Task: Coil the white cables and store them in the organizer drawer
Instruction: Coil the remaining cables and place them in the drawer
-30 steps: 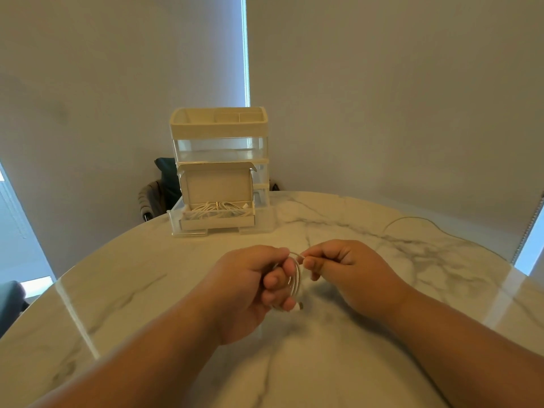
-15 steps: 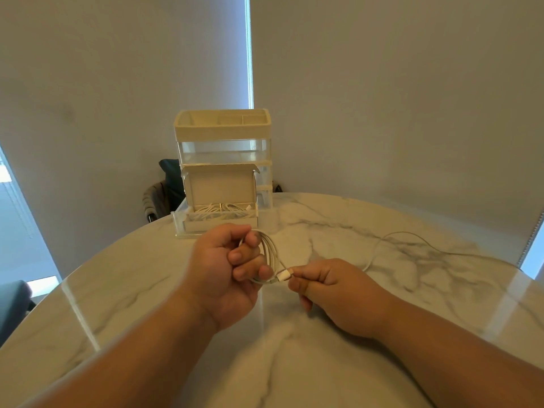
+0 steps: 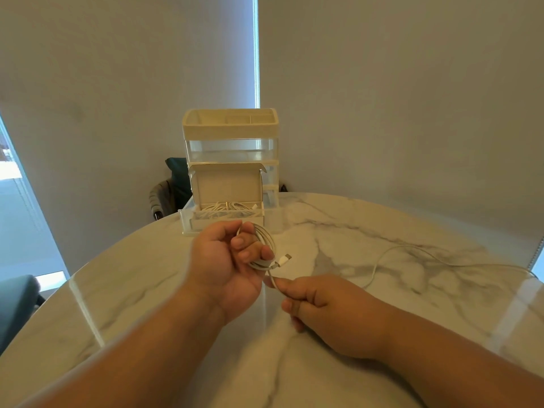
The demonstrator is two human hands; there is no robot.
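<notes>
My left hand [image 3: 226, 260] grips a coiled white cable [image 3: 266, 241] just in front of the organizer, its connector end sticking out to the right. My right hand [image 3: 318, 301] pinches a strand of that cable just below the coil. The cream and clear organizer [image 3: 231, 134] stands at the table's far edge. Its bottom drawer [image 3: 226, 217] is pulled out and holds several coiled white cables. A second white cable [image 3: 412, 254] lies loose on the table to the right.
The round marble table [image 3: 382, 304] fills the lower view. A dark chair [image 3: 164, 198] shows behind the far left edge, and another dark seat [image 3: 14, 301] sits at the left. Pale window blinds hang behind.
My left hand has carried the coil up and forward toward the drawer. My right hand has slipped from the connector end to a strand below the coil, closer to me.
</notes>
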